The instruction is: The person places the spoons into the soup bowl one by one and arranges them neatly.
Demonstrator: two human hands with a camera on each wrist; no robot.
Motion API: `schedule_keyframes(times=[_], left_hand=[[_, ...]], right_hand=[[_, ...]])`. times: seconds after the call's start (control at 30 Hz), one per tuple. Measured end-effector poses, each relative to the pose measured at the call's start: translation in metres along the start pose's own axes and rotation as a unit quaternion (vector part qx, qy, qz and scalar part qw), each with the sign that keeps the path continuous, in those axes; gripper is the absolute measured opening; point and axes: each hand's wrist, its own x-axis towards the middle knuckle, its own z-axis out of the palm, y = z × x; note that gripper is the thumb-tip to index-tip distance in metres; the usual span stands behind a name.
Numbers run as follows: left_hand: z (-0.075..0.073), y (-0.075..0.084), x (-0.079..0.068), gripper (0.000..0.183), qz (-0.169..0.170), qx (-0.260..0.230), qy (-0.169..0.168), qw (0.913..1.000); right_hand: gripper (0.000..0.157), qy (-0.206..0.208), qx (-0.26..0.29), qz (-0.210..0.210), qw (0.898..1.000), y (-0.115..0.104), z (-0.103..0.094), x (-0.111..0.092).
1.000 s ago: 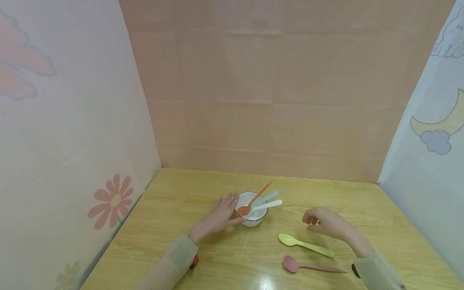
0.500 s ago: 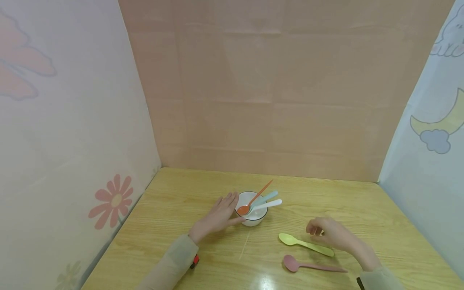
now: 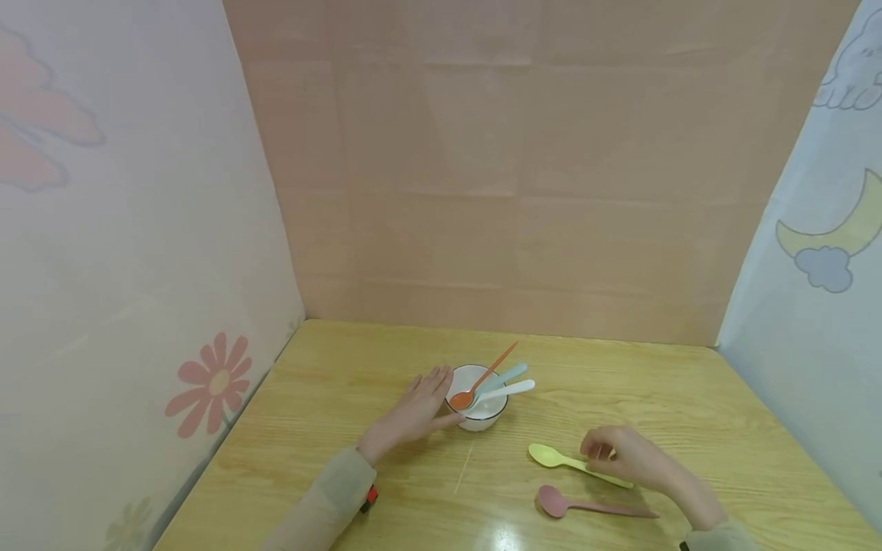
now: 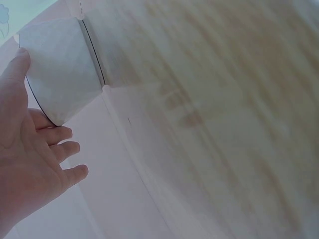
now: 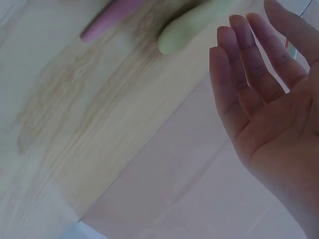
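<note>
On the bench, seen from the head, a yellow spoon lies directly below and partly behind the right hand. Its long axis runs slanted: the head of the spoon points to the left and slightly away from the person, and the handle goes to the right and nearer, passing under the fingers. The right hand is the nearer one; the left hand is well apart from this spoon and touches the side of the bowl, its fingers extended. A pink spoon lies nearer to the person. In the bowl lean an orange spoon, a light blue spoon and a white spoon.

From the left wrist, the thumb is at the rim of the bowl, and the other fingers are relaxed.

From the right wrist, the fingers are loosely bent and grasp nothing. The end of the yellow handle shows beside the fingertips, with a gap between them; the pink handle lies farther off.
</note>
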Motion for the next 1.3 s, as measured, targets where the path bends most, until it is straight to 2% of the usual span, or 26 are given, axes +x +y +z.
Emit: schedule_keyframes(times=[0.13, 0.67, 1.0, 1.1, 1.3], left_hand=[[0.001, 0.0, 0.0, 0.089, -0.001, -0.001, 0.0, 1.0], [0.001, 0.0, 0.0, 0.09, -0.002, 0.003, -0.004, 1.0], [-0.001, 0.001, -0.001, 0.089, 0.002, -0.001, 0.006, 1.0], [-0.001, 0.001, -0.001, 0.089, 0.003, 0.0, 0.004, 1.0], [-0.003, 0.002, -0.001, 0.089, 0.002, 0.004, 0.002, 1.0]], right_hand=[[0.011, -0.005, 0.003, 0.01, 1.0, 0.001, 0.003, -0.002], [0.019, 0.016, -0.014, -0.027, 0.999, 0.006, 0.013, -0.005], [0.021, 0.024, -0.033, -0.028, 0.999, 0.007, 0.014, -0.005], [0.021, 0.022, -0.036, -0.028, 0.999, 0.006, 0.014, -0.005], [0.02, 0.013, -0.047, 0.002, 0.999, 0.003, 0.009, -0.005]])
